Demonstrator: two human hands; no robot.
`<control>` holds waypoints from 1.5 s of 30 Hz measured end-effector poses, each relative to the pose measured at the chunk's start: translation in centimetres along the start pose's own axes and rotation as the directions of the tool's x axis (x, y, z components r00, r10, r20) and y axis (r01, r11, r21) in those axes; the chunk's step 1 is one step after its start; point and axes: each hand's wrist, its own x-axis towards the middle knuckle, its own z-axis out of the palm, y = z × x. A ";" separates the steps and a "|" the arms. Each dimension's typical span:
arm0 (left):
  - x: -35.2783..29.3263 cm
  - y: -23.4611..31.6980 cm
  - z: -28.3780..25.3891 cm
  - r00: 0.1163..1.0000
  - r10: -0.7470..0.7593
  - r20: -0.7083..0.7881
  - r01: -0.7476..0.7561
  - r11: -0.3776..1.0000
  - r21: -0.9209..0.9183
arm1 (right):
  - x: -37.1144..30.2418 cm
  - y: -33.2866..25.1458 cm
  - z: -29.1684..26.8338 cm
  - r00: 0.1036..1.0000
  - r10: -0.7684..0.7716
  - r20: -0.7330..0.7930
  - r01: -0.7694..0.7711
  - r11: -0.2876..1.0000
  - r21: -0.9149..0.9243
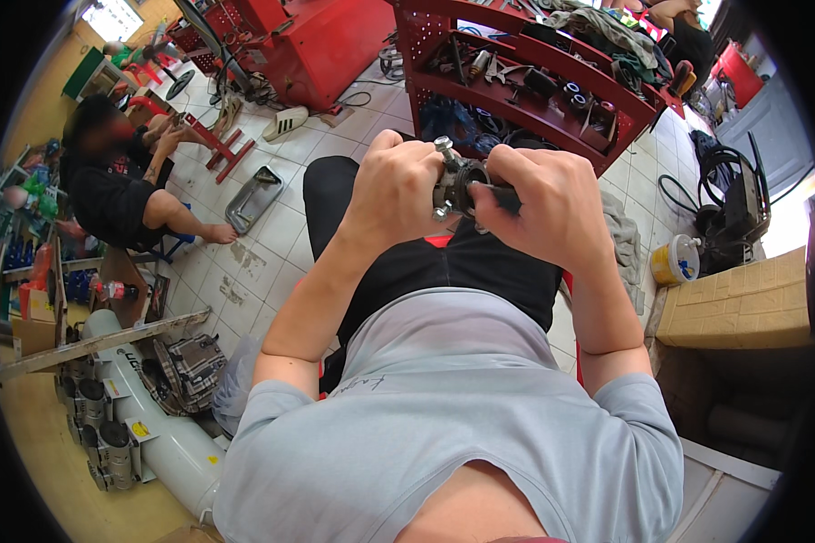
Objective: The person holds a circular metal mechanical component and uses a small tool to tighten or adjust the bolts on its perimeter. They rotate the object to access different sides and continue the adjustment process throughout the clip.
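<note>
Light grey T-shirt (480, 389) fabric fills the lower middle of the frame, nearest the camera, and beyond it, at upper centre, a small bolted metal fitting (449, 179) is held up between the person's two bare hands. It sits directly in the gap, with neither hand clearly nearer: the left hand (394, 185) is closed on its left side, the right hand (550, 199) is pinched against its right side, the thumb laid over a dark piece whose shape cannot be made out. Its long axis seems to run across the frame from one hand to the other, so the two grips face each other along that line. Silver bolt heads (443, 144) show above and below the fitting's left part, and a dark round collar (466, 181) sits toward the right hand. Black trousers (403, 276) lie beneath. Farther out, a red tool cart (422, 54) stands at the top, a shallow metal tray (255, 208) rests on the tiled floor at upper left, a co-worker (118, 181) sits at the left, and a yellow bucket (668, 264) stands at the right.
</note>
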 end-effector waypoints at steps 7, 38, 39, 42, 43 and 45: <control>-0.1 -0.1 0.1 1.000 0.000 -0.001 0.000 1.000 0.000 | 0.1 0.1 -0.4 0.999 -0.043 0.028 0.044 0.999 -0.011; 0.0 0.0 0.0 1.000 0.010 0.003 -0.010 1.000 -0.014 | 0.0 -0.1 -0.7 0.998 -0.053 0.029 0.053 0.999 0.003; 0.0 -0.1 0.0 1.000 0.009 0.004 -0.009 1.000 -0.028 | 0.1 -0.1 -0.9 0.998 -0.058 0.039 0.057 0.998 0.021; 0.0 0.0 0.1 1.000 0.023 -0.001 -0.023 1.000 0.010 | 0.1 0.1 -0.6 0.997 -0.060 0.045 0.060 0.998 0.001; 0.1 0.0 0.1 1.000 0.027 -0.014 -0.027 1.000 0.003 | 0.0 0.0 -0.5 0.998 -0.051 0.029 0.051 0.999 -0.008; 0.1 0.0 0.1 0.999 0.034 -0.040 -0.035 0.999 -0.008 | -0.1 -0.1 -0.3 0.999 -0.033 -0.003 0.033 0.999 -0.025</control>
